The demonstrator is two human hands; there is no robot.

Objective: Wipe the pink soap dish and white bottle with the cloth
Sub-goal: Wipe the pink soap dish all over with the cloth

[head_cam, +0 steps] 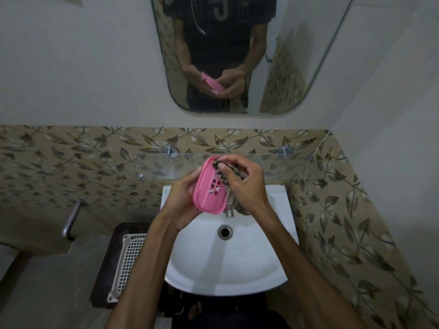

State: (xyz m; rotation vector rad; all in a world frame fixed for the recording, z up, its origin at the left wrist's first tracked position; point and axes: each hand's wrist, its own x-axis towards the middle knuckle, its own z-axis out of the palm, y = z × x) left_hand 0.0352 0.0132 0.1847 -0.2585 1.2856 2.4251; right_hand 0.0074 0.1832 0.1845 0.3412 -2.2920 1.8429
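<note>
My left hand (181, 200) grips the pink soap dish (209, 188) from its left side and holds it tilted above the back of the white sink (228, 262). The dish's inside, with its drain holes, faces me. My right hand (244, 181) holds a dark patterned cloth (223, 173) bunched in its fingers and presses it against the dish's upper right rim. Part of the cloth hangs down below that hand, over the tap. No white bottle is in view.
A glass shelf (297, 162) on metal pegs runs along the leaf-patterned tiled wall behind my hands. A mirror (225, 55) above reflects me. The tap (229, 212) sits under the dish. A white perforated basket (128, 260) stands left of the sink, with a metal wall tap (71, 219) further left.
</note>
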